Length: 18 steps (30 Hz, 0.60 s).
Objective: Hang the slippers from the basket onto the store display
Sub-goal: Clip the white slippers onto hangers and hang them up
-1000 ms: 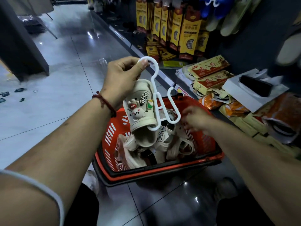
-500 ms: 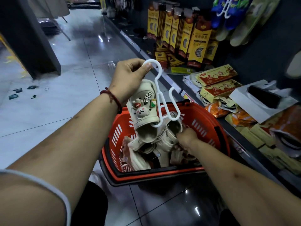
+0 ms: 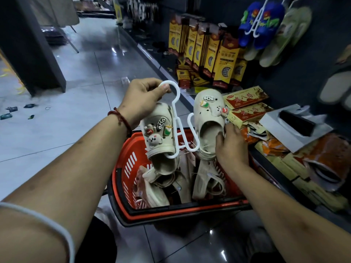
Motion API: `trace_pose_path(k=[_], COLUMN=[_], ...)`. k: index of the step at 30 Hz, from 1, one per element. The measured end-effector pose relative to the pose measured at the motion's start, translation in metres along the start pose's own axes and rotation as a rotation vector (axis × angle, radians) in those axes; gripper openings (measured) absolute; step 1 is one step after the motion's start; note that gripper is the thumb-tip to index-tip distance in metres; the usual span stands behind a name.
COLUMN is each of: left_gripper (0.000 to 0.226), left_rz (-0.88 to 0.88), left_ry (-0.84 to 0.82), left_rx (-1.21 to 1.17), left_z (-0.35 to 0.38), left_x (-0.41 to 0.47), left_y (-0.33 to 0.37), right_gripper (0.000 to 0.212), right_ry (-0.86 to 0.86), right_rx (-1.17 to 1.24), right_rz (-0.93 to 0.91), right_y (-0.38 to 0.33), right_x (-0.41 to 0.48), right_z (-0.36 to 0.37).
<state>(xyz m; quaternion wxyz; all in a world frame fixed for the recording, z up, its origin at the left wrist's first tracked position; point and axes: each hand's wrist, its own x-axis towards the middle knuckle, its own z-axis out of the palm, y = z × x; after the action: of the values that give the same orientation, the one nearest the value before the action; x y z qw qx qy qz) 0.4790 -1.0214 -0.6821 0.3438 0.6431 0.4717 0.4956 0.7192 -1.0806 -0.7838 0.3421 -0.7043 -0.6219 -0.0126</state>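
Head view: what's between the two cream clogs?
The white hanger: its stem and empty hook, between the hung clog and the loose clog the right hand holds. Head view.

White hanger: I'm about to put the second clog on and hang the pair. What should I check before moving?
1. Left hand grips the white hanger by its top hook: ok.
2. First clog is seated on the left prong: ok.
3. Right prong is free: ok.
4. Right hand holds the second clog firmly: ok, gripped at the heel end.
5. Second clog is on the right prong: not ok, it sits beside the prong.
6. There is a free peg on the display wall: cannot tell.
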Motion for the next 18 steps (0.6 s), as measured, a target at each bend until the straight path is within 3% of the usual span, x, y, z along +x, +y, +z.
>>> trace_pose_path(k=[11, 18], left_gripper=[0.013, 0.021], left_rz=[-0.004, -0.025], left_ry=[-0.166, 0.068], left_rx=[0.091, 0.033], left_z=[0.021, 0.013], left_x=[-0.003, 0.003], left_y=[-0.003, -0.009], right_gripper=[0.015, 0.015], right_ry=[0.045, 0.019], right_rx=[-0.067, -0.148], right_rz=[-0.146, -0.224], right_y=[-0.016, -0.023], right_x=[0.007, -0.002], right_z=[-0.004, 0.001])
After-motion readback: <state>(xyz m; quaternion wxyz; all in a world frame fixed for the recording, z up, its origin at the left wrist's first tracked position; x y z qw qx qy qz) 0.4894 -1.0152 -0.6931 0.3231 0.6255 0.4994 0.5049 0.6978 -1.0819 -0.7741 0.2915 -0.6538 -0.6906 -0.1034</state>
